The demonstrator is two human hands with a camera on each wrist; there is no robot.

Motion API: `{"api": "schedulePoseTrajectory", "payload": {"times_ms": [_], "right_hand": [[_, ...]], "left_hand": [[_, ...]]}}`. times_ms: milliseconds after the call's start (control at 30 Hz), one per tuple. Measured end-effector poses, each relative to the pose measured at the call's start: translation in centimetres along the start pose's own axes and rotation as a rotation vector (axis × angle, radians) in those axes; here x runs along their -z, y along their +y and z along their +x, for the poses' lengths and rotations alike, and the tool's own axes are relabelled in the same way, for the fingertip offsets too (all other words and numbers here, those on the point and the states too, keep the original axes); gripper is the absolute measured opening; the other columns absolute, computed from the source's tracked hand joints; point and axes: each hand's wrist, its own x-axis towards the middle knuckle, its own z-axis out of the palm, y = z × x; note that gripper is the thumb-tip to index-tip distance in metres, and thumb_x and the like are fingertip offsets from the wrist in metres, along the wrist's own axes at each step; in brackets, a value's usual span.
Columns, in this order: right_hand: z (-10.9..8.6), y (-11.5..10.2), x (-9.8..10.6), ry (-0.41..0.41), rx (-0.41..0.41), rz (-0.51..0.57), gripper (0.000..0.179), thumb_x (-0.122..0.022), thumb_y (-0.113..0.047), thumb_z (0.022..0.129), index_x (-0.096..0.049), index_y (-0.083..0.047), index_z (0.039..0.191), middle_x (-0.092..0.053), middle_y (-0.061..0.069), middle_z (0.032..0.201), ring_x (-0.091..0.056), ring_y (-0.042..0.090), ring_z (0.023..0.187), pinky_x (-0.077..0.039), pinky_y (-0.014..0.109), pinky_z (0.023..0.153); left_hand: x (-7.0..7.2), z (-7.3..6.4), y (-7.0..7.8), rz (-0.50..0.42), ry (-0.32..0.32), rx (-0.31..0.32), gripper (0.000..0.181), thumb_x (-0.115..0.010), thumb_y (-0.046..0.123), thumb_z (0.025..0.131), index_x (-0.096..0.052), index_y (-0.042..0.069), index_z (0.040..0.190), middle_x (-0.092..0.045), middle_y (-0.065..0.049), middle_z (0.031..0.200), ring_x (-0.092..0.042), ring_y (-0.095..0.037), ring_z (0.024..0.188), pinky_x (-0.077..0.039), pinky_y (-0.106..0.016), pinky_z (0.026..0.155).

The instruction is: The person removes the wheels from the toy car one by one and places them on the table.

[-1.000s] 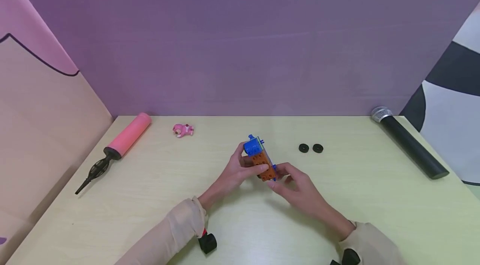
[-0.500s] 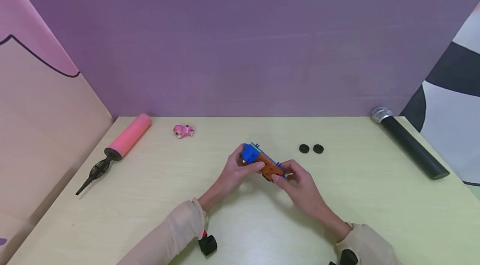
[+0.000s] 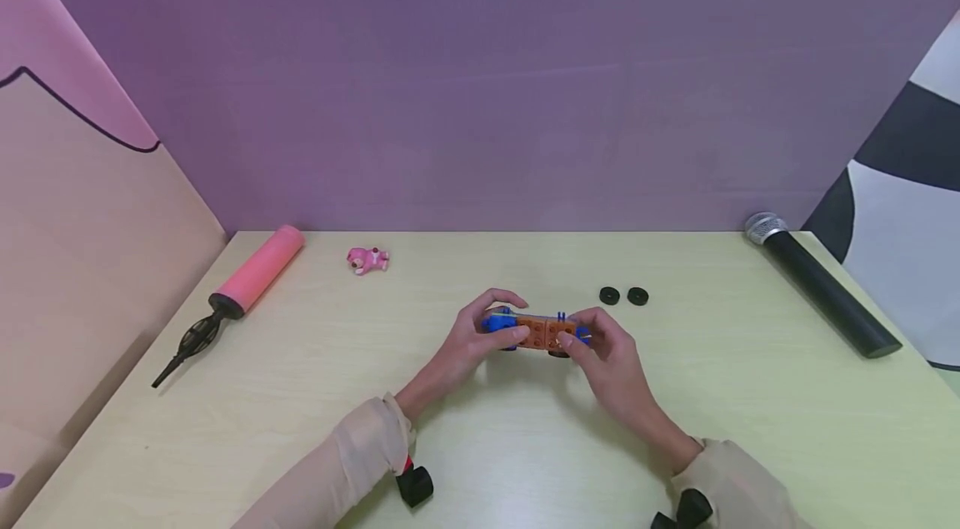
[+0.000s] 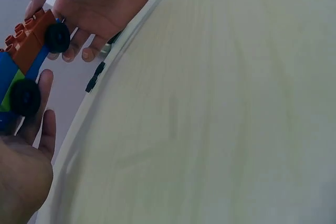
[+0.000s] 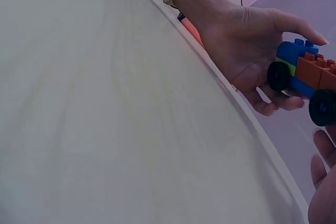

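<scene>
A toy car (image 3: 536, 331) built of orange, blue and green bricks is held above the table, crosswise between both hands. My left hand (image 3: 467, 341) grips its blue end, thumb on the near side, index finger raised behind. At the other end, my right hand (image 3: 613, 358) pinches the orange brick (image 5: 310, 71) between thumb and fingers. Two black wheels show on one side of the car: a rear wheel (image 4: 58, 37) and a wheel near the blue end (image 5: 279, 75). Two loose black wheels (image 3: 609, 296) lie beyond my right hand.
On the pale wooden table (image 3: 225, 446) a pink balloon pump (image 3: 258, 271) lies at the left, and a small pink bear figure (image 3: 367, 260) near the back edge. A black microphone (image 3: 821, 287) lies at the right. Behind the table stands a purple wall (image 3: 480, 79).
The toy car has turned from pointing away to lying crosswise. My right hand has risen slightly with its right end and pinches it; my left index finger has lifted off.
</scene>
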Motion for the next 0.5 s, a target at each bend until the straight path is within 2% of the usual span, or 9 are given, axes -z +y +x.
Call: {"api": "schedulePoseTrajectory", "payload": {"times_ms": [167, 333, 500], "right_hand": [[0.12, -0.23, -0.57, 0.017, 0.016, 0.023, 0.012, -0.06, 0.002, 0.102, -0.056, 0.009, 0.11, -0.061, 0.012, 0.103, -0.062, 0.014, 0.089, -0.053, 0.021, 0.079], [0.29, -0.39, -0.93, 0.007, 0.042, 0.008, 0.012, -0.059, -0.003, 0.103, -0.057, 0.006, 0.111, -0.06, 0.012, 0.1, -0.059, 0.016, 0.085, -0.052, 0.024, 0.075], [0.46, -0.23, -0.88, -0.048, 0.029, -0.001, 0.012, -0.058, -0.008, 0.106, -0.061, 0.002, 0.112, -0.065, 0.01, 0.101, -0.061, 0.018, 0.087, -0.054, 0.027, 0.075]], "left_hand": [[0.16, 0.05, -0.01, -0.022, -0.048, -0.012, 0.052, -0.073, 0.032, 0.096, -0.056, 0.001, 0.134, -0.071, -0.006, 0.099, -0.065, -0.019, 0.088, -0.051, -0.029, 0.076], [0.12, 0.04, -0.07, -0.022, -0.111, -0.031, 0.059, -0.071, 0.028, 0.097, -0.049, -0.005, 0.142, -0.071, -0.004, 0.093, -0.067, -0.018, 0.087, -0.053, -0.03, 0.082], [-0.11, -0.04, 0.02, 0.01, -0.144, -0.024, 0.057, -0.071, 0.027, 0.097, -0.05, -0.001, 0.142, -0.069, -0.003, 0.089, -0.066, -0.017, 0.083, -0.053, -0.031, 0.084]]}}
